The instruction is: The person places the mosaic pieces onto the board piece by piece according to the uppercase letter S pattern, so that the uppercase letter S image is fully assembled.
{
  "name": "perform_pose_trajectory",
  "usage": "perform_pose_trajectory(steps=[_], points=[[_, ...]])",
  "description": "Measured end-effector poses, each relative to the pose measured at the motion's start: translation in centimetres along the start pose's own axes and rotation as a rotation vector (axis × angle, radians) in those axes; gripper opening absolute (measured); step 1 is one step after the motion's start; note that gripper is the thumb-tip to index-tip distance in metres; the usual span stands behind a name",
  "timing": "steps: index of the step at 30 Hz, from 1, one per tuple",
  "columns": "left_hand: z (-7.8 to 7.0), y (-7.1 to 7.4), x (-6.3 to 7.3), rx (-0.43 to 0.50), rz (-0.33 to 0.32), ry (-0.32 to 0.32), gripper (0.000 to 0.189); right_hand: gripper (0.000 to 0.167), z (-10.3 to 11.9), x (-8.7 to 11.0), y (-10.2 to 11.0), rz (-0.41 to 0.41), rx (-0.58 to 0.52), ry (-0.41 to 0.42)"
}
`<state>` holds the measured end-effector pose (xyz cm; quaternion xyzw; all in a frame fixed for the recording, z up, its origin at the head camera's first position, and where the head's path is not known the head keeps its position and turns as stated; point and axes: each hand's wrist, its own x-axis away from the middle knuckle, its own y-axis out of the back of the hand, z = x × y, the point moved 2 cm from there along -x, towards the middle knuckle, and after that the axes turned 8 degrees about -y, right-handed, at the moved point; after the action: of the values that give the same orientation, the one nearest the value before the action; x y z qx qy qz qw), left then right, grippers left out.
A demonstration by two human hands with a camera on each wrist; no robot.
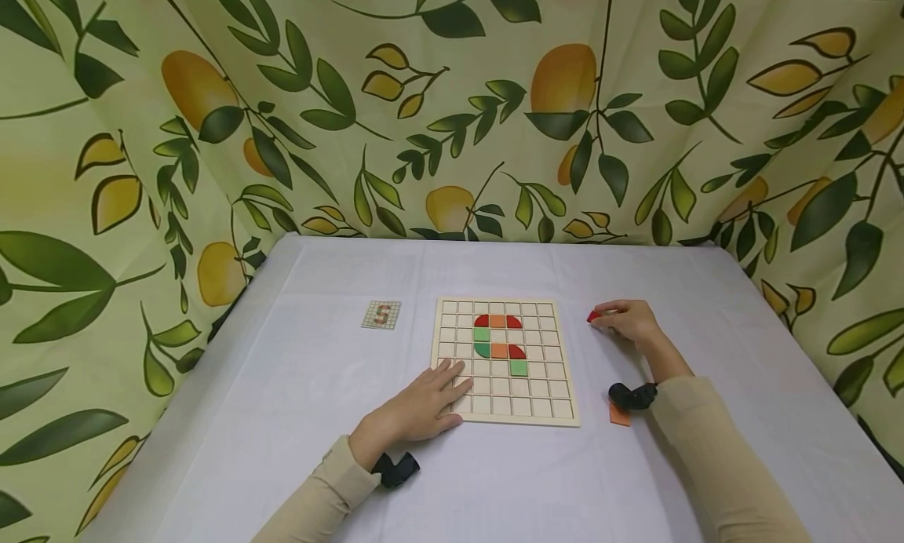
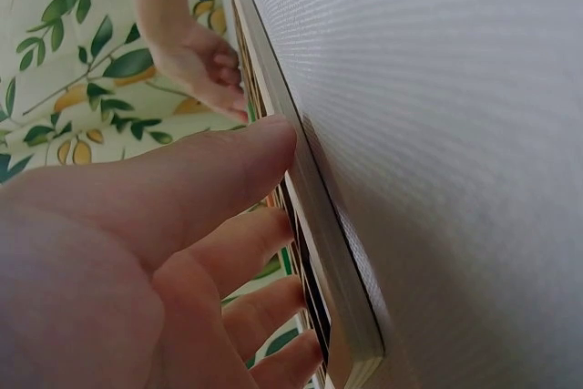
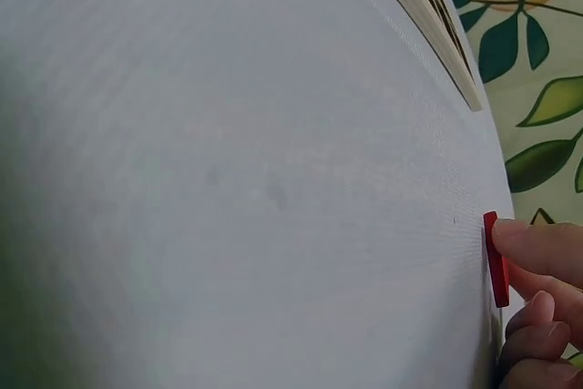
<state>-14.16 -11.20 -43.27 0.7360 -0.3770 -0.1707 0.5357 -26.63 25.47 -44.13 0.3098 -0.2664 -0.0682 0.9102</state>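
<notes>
A square wooden grid board (image 1: 537, 402) lies on the table, with red, orange and green tiles forming a curved figure in its cells. My left hand (image 1: 422, 402) rests on the board's lower left corner, its fingers spread and fairly straight; in the left wrist view the thumb (image 2: 228, 166) lies at the board's edge. To the right of the board, my right hand (image 1: 628, 320) pinches a red tile (image 1: 592, 316) between thumb and fingers. The right wrist view shows that red tile (image 3: 496, 260) standing on edge against the fingertips, close to the tablecloth.
A small pattern card (image 1: 381, 315) marked with an S figure lies left of the board. An orange tile (image 1: 619, 414) is on the table beneath the right wrist's black camera (image 1: 632, 396). A leaf-and-fruit patterned curtain (image 1: 452, 135) hangs behind the white-covered table (image 1: 318, 276).
</notes>
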Motion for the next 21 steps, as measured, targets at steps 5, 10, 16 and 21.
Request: perform_pose_trajectory(steps=[5,10,16,21], points=[[-0.03,0.06,0.02,-0.001,-0.001,-0.003,0.055,0.047,-0.05,-0.28,-0.02,-0.003,0.015,0.015],[-0.09,0.15,-0.04,-0.004,-0.004,-0.005,0.055,0.046,-0.06,-0.40,0.20,-0.008,0.046,0.070],[-0.17,0.22,0.00,-0.005,-0.004,-0.006,0.055,0.046,-0.12,-0.39,0.35,-0.010,0.079,0.107],[-0.23,0.24,0.05,-0.014,-0.002,-0.007,0.055,0.046,-0.24,-0.17,0.21,-0.012,0.093,0.117]])
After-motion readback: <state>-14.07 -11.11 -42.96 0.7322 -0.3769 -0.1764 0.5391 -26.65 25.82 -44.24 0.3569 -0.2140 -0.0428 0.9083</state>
